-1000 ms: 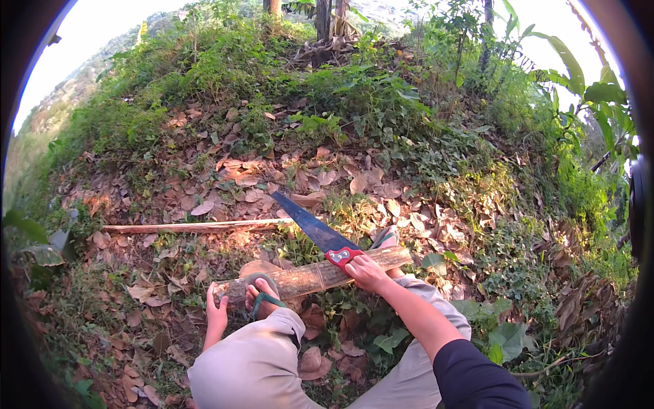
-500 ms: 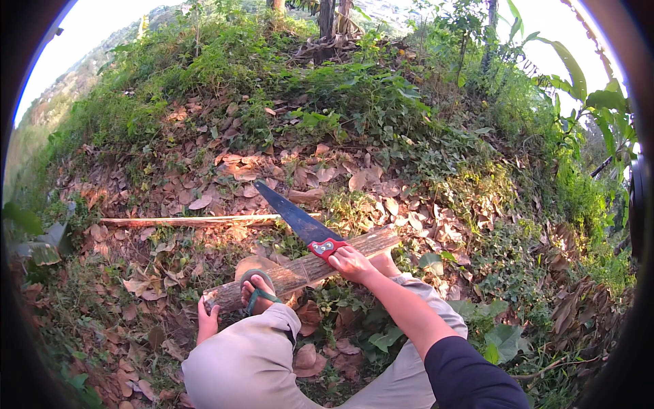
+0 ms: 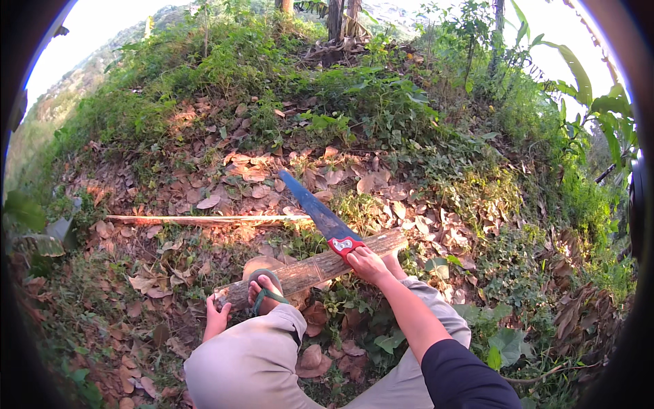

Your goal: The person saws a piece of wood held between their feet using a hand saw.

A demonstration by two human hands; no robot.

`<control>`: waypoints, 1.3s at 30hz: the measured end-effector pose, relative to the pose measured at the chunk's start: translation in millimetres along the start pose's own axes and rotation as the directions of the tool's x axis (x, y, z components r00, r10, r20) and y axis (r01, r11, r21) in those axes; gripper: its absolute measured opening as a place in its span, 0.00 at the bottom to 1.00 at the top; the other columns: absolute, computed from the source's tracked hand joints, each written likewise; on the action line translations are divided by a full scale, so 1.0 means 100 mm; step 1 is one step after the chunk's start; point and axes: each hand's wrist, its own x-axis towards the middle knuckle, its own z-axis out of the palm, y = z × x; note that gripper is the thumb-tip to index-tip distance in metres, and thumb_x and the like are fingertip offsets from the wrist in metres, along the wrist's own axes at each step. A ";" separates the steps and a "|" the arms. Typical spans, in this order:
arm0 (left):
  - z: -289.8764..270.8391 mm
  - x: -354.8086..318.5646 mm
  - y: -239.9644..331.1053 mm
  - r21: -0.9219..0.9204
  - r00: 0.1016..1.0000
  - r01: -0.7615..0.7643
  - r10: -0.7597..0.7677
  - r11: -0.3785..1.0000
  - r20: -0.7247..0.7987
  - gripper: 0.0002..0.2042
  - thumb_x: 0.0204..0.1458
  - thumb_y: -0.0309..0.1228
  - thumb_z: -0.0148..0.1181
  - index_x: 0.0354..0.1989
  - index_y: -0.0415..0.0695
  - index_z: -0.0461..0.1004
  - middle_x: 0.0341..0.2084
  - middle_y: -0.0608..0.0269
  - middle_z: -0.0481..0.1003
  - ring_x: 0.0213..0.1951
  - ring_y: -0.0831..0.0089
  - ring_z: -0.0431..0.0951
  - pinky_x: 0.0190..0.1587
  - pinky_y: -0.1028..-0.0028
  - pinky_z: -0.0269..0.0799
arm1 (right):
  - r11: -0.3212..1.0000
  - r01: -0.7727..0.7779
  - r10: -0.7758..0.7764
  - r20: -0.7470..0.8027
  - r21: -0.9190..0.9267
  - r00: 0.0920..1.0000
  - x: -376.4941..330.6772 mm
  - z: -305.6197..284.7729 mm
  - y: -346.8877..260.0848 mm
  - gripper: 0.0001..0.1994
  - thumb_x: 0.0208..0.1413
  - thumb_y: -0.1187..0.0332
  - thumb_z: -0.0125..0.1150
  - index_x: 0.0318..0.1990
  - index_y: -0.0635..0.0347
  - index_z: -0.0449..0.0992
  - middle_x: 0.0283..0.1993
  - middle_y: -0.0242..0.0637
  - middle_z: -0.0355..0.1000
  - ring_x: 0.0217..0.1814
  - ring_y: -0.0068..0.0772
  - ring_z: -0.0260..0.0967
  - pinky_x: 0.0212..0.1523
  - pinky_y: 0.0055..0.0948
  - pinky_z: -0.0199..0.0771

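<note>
My right hand (image 3: 370, 266) grips the red handle of a handsaw (image 3: 312, 206). The dark, tapering blade points away and to the left, over the leaf litter beyond a rough-barked length of wood (image 3: 320, 268). That wood lies slanted across the front of my legs, with a light cut line across its middle. My left hand (image 3: 216, 317) is closed round its left end. My left foot, in a green sandal (image 3: 266, 294), presses on the wood near that end. A round, pale stump (image 3: 257, 265) shows beneath it.
A long, thin split strip of wood (image 3: 204, 219) lies on the leaves farther off. Dry brown leaves and low green plants cover the ground. Beyond, a weedy slope rises to tree trunks (image 3: 336, 20). Broad leaves (image 3: 575, 75) hang at the far right.
The view has shifted slightly. My right hand and the saw have moved a little to the right, and the blade now points more steeply away. My left hand stays on the wood's end.
</note>
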 end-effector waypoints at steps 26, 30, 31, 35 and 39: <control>1.43 0.38 1.59 0.348 0.758 -0.644 0.509 0.681 0.408 0.23 0.52 0.35 0.71 0.58 0.48 0.77 0.53 0.54 0.77 0.51 0.60 0.81 0.55 0.64 0.76 | 0.273 -0.399 0.792 0.031 0.875 0.609 -0.79 -0.77 -2.33 0.08 0.69 0.68 0.62 0.48 0.62 0.77 0.40 0.34 0.81 0.33 0.21 0.72 0.37 0.24 0.72; 1.98 0.36 1.48 0.511 0.686 -0.720 0.373 0.469 0.625 0.42 0.46 0.50 0.75 0.69 0.46 0.66 0.67 0.58 0.67 0.68 0.56 0.67 0.69 0.58 0.63 | 0.028 -0.441 0.807 0.240 0.897 0.540 -0.97 -0.59 -2.49 0.12 0.71 0.61 0.59 0.49 0.61 0.76 0.44 0.34 0.81 0.40 0.22 0.71 0.47 0.27 0.72; 2.02 0.35 1.44 0.617 0.711 -0.702 0.319 0.355 0.626 0.43 0.45 0.50 0.75 0.70 0.46 0.65 0.67 0.58 0.67 0.68 0.58 0.66 0.69 0.58 0.63 | -0.054 -0.485 0.779 0.341 0.873 0.527 -1.03 -0.60 -2.51 0.13 0.71 0.60 0.59 0.49 0.62 0.75 0.44 0.33 0.80 0.45 0.21 0.71 0.51 0.27 0.69; 2.15 0.15 1.33 0.688 0.675 -0.719 0.341 0.101 0.655 0.44 0.46 0.49 0.75 0.72 0.49 0.63 0.69 0.60 0.66 0.69 0.62 0.65 0.69 0.60 0.64 | -0.093 -0.396 0.820 0.296 0.914 0.491 -1.27 -0.74 -2.67 0.13 0.68 0.60 0.63 0.49 0.61 0.75 0.38 0.30 0.78 0.35 0.19 0.67 0.41 0.24 0.70; 2.00 0.10 1.29 0.667 0.642 -0.739 0.399 0.094 0.655 0.41 0.47 0.45 0.74 0.71 0.49 0.64 0.69 0.58 0.67 0.68 0.61 0.67 0.68 0.59 0.64 | -0.150 -0.481 0.751 0.416 0.864 0.513 -1.58 -0.85 -2.83 0.13 0.68 0.60 0.64 0.47 0.60 0.73 0.34 0.31 0.74 0.34 0.20 0.68 0.38 0.26 0.69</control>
